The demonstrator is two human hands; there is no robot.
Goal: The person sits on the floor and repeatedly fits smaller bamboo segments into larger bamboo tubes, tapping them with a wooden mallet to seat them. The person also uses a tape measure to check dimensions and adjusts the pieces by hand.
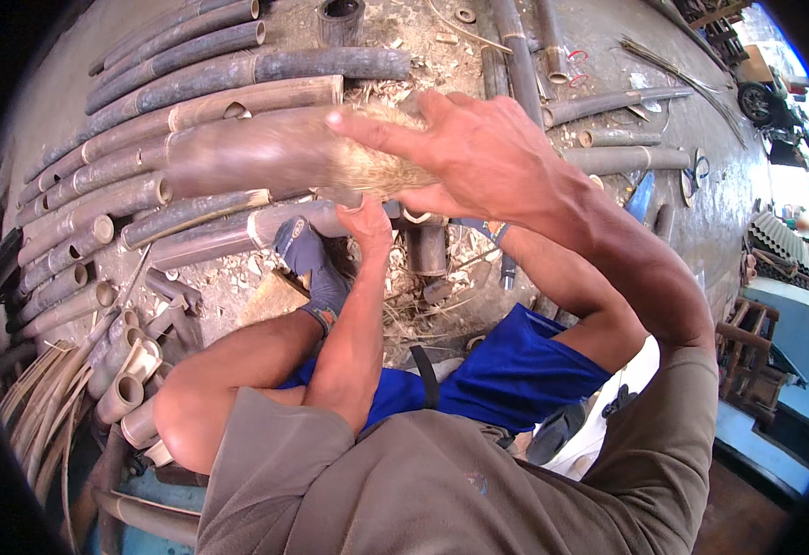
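Observation:
A thick brown bamboo piece (247, 153), blurred by motion, is held up crosswise in front of me. Rough straw-coloured fibres (381, 162) cover its right end. From below, my left hand (365, 227) grips it near the start of the fibres, its fingers mostly hidden behind the piece. Over the fibrous end lies my right hand (478, 153), index finger stretched along the piece and thumb beneath it. The other fingers of that hand curl over the far side and show only in part.
Several bamboo poles (191, 111) lie in rows at the left. Pale shavings (460, 268) litter the floor around my feet. Upright bamboo tubes (122, 393) and thin strips (43, 407) crowd the lower left. More poles (626, 159) and a wooden rack (747, 356) are at the right.

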